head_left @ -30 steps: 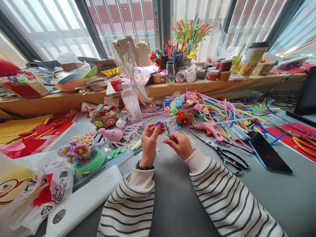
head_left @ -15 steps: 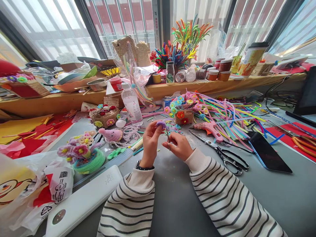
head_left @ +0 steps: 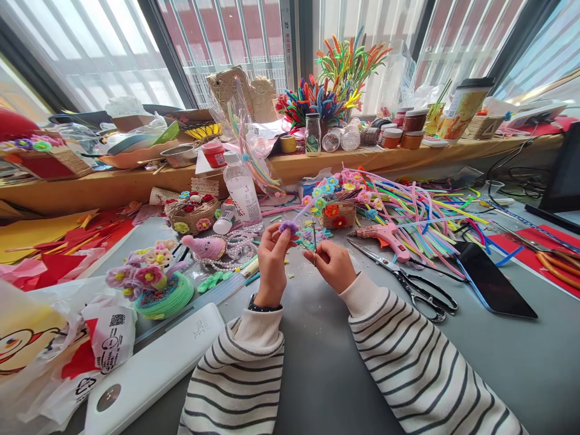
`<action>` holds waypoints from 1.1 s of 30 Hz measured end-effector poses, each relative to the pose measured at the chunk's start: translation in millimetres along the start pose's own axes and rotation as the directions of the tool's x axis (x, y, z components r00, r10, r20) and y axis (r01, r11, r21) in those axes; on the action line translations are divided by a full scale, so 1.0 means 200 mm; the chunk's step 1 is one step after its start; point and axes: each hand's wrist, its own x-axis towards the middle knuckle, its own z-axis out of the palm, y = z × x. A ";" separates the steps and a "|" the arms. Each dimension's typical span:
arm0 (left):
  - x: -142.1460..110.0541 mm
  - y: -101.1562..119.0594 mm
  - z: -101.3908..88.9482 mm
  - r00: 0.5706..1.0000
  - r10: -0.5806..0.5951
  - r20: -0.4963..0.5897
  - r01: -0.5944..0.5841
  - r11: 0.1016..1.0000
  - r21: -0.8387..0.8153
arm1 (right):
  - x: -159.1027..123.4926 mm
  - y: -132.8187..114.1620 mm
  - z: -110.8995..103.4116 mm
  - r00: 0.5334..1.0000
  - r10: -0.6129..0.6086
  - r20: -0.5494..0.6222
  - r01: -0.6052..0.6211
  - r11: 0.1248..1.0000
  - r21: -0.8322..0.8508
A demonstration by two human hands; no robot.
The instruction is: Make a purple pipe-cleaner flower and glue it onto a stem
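Observation:
Between the thumb and fingers of my left hand [head_left: 273,257] is a fuzzy purple pipe-cleaner flower [head_left: 288,227], with a pale lilac stem [head_left: 304,210] sticking out up and to the right. My right hand [head_left: 334,264] is closed on a small pair of scissors [head_left: 314,237]. Their thin blades point upward, a short gap to the right of the flower, and my fingers hide most of the handles. Colourful clippings [head_left: 321,234] lie on the grey table [head_left: 317,356] behind my hands.
Right of my hands lie a pink glue gun [head_left: 385,237], large scissors [head_left: 403,279], a phone [head_left: 493,278] and many pipe cleaners [head_left: 421,211]. On the left are a white power bank [head_left: 158,368], a green flower pot [head_left: 165,297], a pearl string [head_left: 242,246] and a bottle [head_left: 242,193].
The scissors have moved from against the purple flower to a little right of it, now upright. My left hand has shifted slightly left and down, and the lilac stem shows again.

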 end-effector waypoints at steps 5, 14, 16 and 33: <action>0.00 0.00 0.00 0.999 -0.024 -0.038 0.024 1.000 0.006 | 0.00 -0.03 -0.01 0.999 0.046 0.018 -0.045 0.998 -0.035; 0.00 0.00 0.00 1.000 0.001 -0.029 0.001 0.997 0.078 | 0.00 -0.02 0.00 0.999 -0.008 0.038 0.009 1.000 -0.025; 0.00 0.00 0.00 0.999 0.021 -0.031 -0.018 0.994 0.105 | 0.00 -0.02 0.00 0.997 -0.033 0.068 0.033 0.999 0.006; -0.01 -0.01 0.00 0.999 0.031 0.039 -0.037 0.989 0.146 | 0.00 -0.02 0.00 0.991 -0.095 0.096 0.087 0.992 0.088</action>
